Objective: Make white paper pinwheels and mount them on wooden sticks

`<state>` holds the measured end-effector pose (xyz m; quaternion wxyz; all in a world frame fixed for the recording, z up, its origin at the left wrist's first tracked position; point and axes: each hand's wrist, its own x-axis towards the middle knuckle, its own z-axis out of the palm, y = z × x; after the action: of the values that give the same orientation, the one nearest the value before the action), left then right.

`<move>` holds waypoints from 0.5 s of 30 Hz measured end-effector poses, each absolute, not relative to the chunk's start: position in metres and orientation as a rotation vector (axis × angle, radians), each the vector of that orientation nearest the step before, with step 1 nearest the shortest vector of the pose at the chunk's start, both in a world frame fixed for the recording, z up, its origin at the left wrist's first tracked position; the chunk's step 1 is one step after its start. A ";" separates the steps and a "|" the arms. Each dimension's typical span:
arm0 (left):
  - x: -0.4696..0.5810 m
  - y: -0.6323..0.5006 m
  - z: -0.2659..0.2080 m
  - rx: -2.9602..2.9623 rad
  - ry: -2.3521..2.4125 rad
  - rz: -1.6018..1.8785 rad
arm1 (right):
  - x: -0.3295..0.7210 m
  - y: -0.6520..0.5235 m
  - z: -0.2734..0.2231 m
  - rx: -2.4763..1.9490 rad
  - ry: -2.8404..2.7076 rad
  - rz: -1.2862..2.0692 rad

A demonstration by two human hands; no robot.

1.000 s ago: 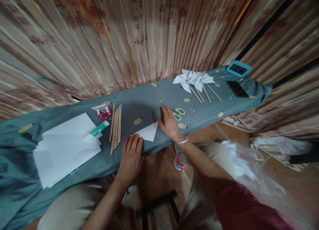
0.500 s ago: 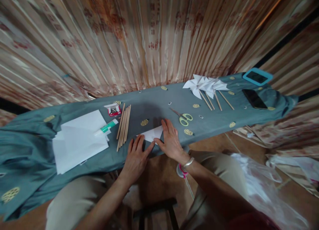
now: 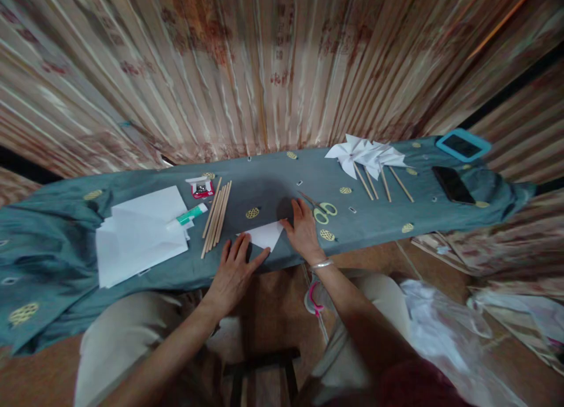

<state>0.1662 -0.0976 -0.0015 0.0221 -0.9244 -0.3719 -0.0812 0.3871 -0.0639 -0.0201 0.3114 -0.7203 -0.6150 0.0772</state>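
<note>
A white sheet of paper folded into a triangle (image 3: 267,236) lies flat near the front edge of the cloth-covered table. My left hand (image 3: 234,270) rests on its left side, fingers spread, with the thumb along the lower edge. At the upper right corner my right hand (image 3: 303,229) touches the paper with its thumb, its other fingers stretched out on the cloth. Scissors with green handles (image 3: 325,211) lie just right of that hand. Beyond my left hand is a bundle of wooden sticks (image 3: 217,218).
At left lies a stack of white paper (image 3: 141,242) with a green-and-white glue tube (image 3: 191,214) on it. A small red box (image 3: 202,188) holds metal bits. Paper pinwheels (image 3: 368,156) on sticks, a black phone (image 3: 453,184) and a blue-framed device (image 3: 463,144) sit at right.
My right hand has slid along the paper's right edge to its upper corner, uncovering more of it. My left hand stays on the left side. The view has shifted slightly.
</note>
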 end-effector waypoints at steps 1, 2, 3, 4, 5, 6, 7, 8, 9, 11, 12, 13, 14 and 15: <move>0.166 -0.097 -0.002 -2.868 -1.150 -0.242 | 0.388 -0.062 -0.021 -1.910 -1.623 0.200; 0.166 -0.097 -0.003 -2.872 -1.146 -0.235 | 0.389 -0.061 -0.021 -1.919 -1.624 0.198; 0.166 -0.097 -0.004 -2.876 -1.142 -0.230 | 0.389 -0.060 -0.021 -1.925 -1.625 0.197; 0.165 -0.097 -0.004 -2.879 -1.141 -0.228 | 0.389 -0.060 -0.021 -1.926 -1.624 0.198; 0.165 -0.097 -0.005 -2.881 -1.141 -0.231 | 0.389 -0.060 -0.020 -1.922 -1.623 0.199; 0.165 -0.097 -0.005 -2.884 -1.142 -0.235 | 0.388 -0.061 -0.020 -1.919 -1.622 0.202; 0.165 -0.097 -0.005 -2.888 -1.140 -0.240 | 0.387 -0.063 -0.019 -1.919 -1.620 0.208; 0.165 -0.097 -0.005 -2.892 -1.133 -0.245 | 0.385 -0.066 -0.018 -1.929 -1.618 0.220; 0.165 -0.097 -0.004 -2.895 -1.127 -0.249 | 0.383 -0.069 -0.016 -1.945 -1.618 0.236; 0.165 -0.097 -0.004 -2.895 -1.115 -0.255 | 0.377 -0.078 -0.013 -1.978 -1.632 0.273; 0.165 -0.097 -0.004 -2.893 -1.112 -0.260 | 0.374 -0.082 -0.012 -1.985 -1.648 0.288; 0.165 -0.097 -0.004 -2.891 -1.112 -0.265 | 0.371 -0.086 -0.010 -1.986 -1.667 0.298; 0.165 -0.098 -0.004 -2.889 -1.115 -0.271 | 0.368 -0.090 -0.010 -1.983 -1.683 0.304; 0.165 -0.098 -0.004 -2.890 -1.116 -0.281 | 0.366 -0.093 -0.009 -1.982 -1.694 0.306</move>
<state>0.1650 -0.0977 -0.0037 0.0154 -0.9289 -0.3587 -0.0903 0.3661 -0.0925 -0.0092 0.2556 -0.7299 -0.6239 0.1129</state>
